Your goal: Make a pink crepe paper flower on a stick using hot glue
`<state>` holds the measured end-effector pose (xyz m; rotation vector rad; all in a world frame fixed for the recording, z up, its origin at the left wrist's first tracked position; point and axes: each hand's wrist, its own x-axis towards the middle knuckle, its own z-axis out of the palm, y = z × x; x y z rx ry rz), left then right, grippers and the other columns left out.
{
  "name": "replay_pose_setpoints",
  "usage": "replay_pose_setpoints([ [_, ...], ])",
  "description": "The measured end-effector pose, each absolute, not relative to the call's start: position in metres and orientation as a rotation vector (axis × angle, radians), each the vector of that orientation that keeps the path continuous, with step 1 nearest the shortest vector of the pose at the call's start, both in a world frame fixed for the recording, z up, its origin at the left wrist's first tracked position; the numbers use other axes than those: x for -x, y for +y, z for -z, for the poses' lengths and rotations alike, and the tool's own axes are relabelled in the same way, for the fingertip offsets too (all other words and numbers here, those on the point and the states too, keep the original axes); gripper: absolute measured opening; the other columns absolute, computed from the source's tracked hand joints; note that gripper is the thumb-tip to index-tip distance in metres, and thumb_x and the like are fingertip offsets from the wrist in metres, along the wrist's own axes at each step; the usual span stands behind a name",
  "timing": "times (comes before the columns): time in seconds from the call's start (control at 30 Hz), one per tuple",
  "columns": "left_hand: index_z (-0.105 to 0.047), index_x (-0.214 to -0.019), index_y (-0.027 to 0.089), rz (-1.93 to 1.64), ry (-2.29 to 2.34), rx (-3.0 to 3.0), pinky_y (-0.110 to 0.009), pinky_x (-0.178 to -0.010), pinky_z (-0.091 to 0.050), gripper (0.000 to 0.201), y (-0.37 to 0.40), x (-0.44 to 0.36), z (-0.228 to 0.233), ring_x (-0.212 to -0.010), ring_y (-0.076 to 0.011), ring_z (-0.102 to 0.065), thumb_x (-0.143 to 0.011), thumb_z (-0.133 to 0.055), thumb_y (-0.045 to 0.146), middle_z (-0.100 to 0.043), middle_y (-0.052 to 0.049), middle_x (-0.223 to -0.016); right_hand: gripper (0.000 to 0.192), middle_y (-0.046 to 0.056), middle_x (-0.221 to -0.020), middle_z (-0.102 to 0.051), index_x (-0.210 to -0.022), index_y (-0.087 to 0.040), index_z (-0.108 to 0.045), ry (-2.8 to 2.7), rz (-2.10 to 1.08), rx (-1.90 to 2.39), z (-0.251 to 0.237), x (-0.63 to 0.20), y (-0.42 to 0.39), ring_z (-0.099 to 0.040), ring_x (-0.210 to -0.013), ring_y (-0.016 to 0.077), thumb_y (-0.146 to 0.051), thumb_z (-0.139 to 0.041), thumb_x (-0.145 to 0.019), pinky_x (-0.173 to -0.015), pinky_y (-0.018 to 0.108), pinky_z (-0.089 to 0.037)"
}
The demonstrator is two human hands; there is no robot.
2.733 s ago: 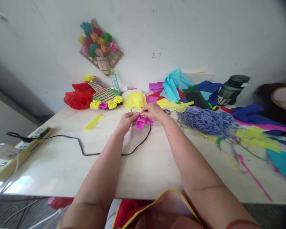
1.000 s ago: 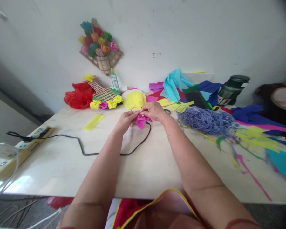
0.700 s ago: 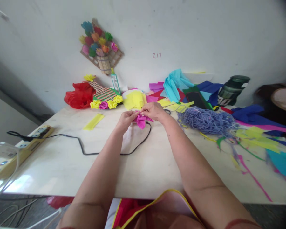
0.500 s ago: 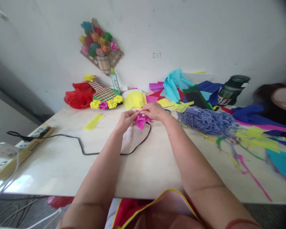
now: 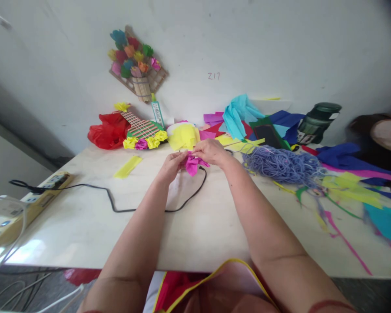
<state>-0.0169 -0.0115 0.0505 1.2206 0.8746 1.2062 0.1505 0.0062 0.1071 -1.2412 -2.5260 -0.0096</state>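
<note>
Both hands are at the middle of the table, pinching a magenta crepe-paper flower (image 5: 193, 165) between them. My left hand (image 5: 173, 165) is closed on its left side, thumb and fingers on the paper. From above and to the right, my right hand (image 5: 211, 152) grips the flower's upper part; its fingertips are partly hidden. The petals hang toward me. Just below the flower lies the end of a black cord (image 5: 202, 168). Behind the hands is a piece of yellow crepe paper (image 5: 184, 137).
A guitar-shaped craft (image 5: 141, 126) with paper flowers leans at the back left, beside a red bag (image 5: 107, 131). To the right lie tangled purple yarn (image 5: 282, 165), coloured paper scraps and a green bottle (image 5: 317, 123). A power strip (image 5: 48, 195) sits at the left edge.
Almost nothing differs. My hands stay at the same spot on the magenta flower, with only a slight shift of the fingers and petals.
</note>
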Motion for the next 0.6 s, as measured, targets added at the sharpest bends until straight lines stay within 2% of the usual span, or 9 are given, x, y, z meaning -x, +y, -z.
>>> replay_pose_setpoints([
  [0.37,-0.064,-0.067,0.009,-1.164,0.867,-1.127,-0.022,-0.053,-0.041,0.037,-0.0140,0.0164,-0.0533,-0.055,-0.0100,-0.053,-0.055,-0.079,0.041,-0.060,-0.003,-0.060,0.022,0.005,-0.092,-0.071,-0.091,-0.022,-0.073,-2.557,0.067,1.259,-0.1140,-0.1455,-0.0028,-0.059,-0.085,0.0164,-0.030,-0.054,-0.083,-0.063,0.026,-0.034],
  [0.6,-0.060,-0.063,0.011,-1.169,0.873,-1.284,-0.020,-0.048,-0.032,0.038,-0.0103,0.0174,-0.0493,-0.048,-0.0061,-0.045,-0.062,-0.074,0.046,-0.056,0.000,-0.056,0.024,0.006,-0.092,-0.070,-0.092,-0.021,-0.073,-2.554,0.093,1.280,-0.1157,-0.1463,-0.0028,-0.059,-0.086,0.0175,-0.030,-0.053,-0.084,-0.063,0.026,-0.034],
])
